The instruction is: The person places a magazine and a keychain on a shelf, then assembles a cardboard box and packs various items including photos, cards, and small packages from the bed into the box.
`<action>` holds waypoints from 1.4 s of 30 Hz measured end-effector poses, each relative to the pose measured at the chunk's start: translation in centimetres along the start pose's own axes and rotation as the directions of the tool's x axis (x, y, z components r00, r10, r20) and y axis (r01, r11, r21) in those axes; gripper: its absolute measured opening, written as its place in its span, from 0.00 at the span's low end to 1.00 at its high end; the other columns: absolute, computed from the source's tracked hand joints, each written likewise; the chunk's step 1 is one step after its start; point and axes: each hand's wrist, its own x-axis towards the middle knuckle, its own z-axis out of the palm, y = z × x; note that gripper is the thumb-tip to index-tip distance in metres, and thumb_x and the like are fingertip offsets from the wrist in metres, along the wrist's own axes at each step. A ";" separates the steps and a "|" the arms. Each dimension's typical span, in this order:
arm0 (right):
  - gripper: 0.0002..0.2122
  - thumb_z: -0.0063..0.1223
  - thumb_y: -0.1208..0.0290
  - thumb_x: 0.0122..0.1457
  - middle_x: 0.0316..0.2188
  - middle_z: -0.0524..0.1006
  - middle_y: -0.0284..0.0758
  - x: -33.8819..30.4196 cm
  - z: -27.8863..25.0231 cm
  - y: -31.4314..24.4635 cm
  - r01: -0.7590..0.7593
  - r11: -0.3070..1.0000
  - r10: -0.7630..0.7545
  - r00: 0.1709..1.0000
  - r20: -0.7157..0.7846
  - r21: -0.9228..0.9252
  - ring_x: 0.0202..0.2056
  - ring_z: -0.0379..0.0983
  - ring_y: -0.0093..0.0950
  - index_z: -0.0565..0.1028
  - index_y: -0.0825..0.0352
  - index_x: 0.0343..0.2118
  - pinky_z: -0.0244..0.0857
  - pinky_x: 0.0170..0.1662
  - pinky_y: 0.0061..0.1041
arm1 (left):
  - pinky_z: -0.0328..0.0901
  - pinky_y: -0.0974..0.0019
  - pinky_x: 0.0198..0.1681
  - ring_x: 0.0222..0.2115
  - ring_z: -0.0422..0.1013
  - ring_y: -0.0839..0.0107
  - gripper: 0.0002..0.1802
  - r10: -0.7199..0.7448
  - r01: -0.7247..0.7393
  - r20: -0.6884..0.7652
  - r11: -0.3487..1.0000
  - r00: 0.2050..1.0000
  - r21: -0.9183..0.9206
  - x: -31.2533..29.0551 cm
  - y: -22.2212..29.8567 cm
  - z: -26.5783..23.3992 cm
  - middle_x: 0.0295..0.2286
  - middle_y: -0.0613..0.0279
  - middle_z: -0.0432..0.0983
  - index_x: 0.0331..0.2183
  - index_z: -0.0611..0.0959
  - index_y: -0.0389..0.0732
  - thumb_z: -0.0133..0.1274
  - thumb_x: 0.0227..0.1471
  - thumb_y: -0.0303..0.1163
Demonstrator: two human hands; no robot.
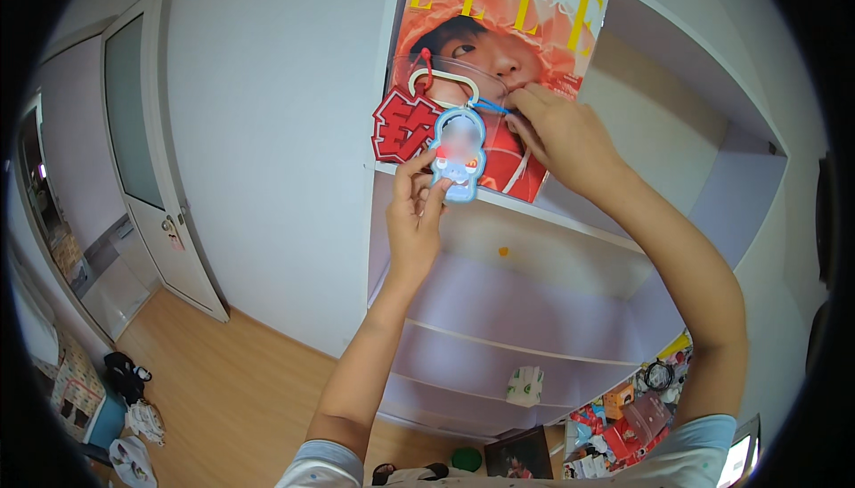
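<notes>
- Gripping a blue charm (461, 192) at one o'clock, near centre, the left hand (417, 212) has thumb and fingers clamped on it.
- At the charm's two o'clock, the right hand's (570, 139) fingertips pinch a blue cord (492, 107).
- Red tag (401, 127) at ten o'clock; magazine (517, 43) behind.

1. Magazine (508, 47): coral-orange cover with large yellow lettering and a smaller white script along its top.
2. Charm (460, 169), in front of the magazine's lower part: light blue with a paler rim; its upper part is blurred.
3. Tag (401, 127), at the magazine's lower left: red, its characters outlined in white.
4. Loop (445, 73), before the magazine: cream; the cord (492, 106) beside it is bright blue.
5. Shelf unit (525, 296), around and below the magazine: pale lilac and white.
6. Packet (525, 386), far below the magazine: white with green motifs.
7. Floor (249, 390), lower left of the magazine: honey-toned wood grain.
</notes>
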 end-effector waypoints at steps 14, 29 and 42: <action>0.07 0.54 0.70 0.58 0.36 0.74 0.36 -0.9 1.1 -0.6 -0.082 0.994 0.084 0.996 -0.035 0.067 0.32 0.75 0.40 0.75 0.65 0.38 0.71 0.35 0.38 | 0.69 0.73 0.33 0.25 0.69 0.80 0.20 -0.115 0.083 -0.096 0.953 0.989 -0.292 -2.7 -2.0 0.9 0.27 0.64 0.75 0.49 0.71 0.38 0.55 0.56 0.22; 0.09 0.58 0.68 0.55 0.23 0.76 0.38 -3.7 -1.3 -4.6 -0.380 0.880 0.410 0.911 -0.053 0.286 0.23 0.73 0.34 0.76 0.70 0.31 0.67 0.27 0.30 | 0.70 0.69 0.36 0.29 0.72 0.76 0.16 -0.335 0.291 -0.046 0.870 0.941 -0.397 -1.7 -0.3 0.0 0.30 0.65 0.76 0.46 0.73 0.37 0.54 0.59 0.33; 0.09 0.60 0.71 0.57 0.13 0.70 0.26 -4.8 4.8 -7.7 -0.427 0.212 0.721 0.676 0.154 0.879 0.15 0.61 0.12 0.77 0.72 0.25 0.54 0.18 0.15 | 0.65 0.74 0.30 0.27 0.70 0.78 0.18 -0.370 0.330 -0.088 0.896 0.925 -0.298 1.0 3.0 -1.9 0.37 0.60 0.79 0.42 0.78 0.36 0.55 0.59 0.41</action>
